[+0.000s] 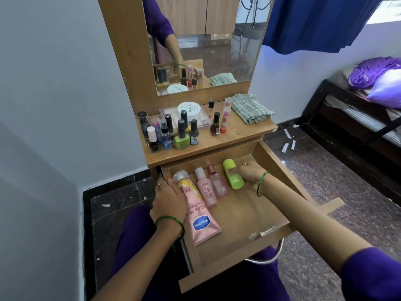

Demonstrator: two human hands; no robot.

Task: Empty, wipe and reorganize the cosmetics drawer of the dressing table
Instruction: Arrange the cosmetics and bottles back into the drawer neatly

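Note:
The wooden drawer (249, 216) is pulled out below the dressing table top. A pink Vaseline tube (200, 216) lies along its left side, and my left hand (168, 202) rests against the tube's upper part. Beside it lie a pink bottle (206, 190), a clear pink dropper bottle (218, 182) and a lime green container (233, 173). My right hand (252, 175) holds the green container, thumb on its side. Several nail polish bottles (181, 135) and a round white jar (188, 109) stand on the top.
A checked green cloth (250, 108) lies folded at the right of the table top under the mirror (201, 40). A metal stool frame (267, 257) shows under the drawer. A bed (358, 118) stands to the right; a wall is close on the left.

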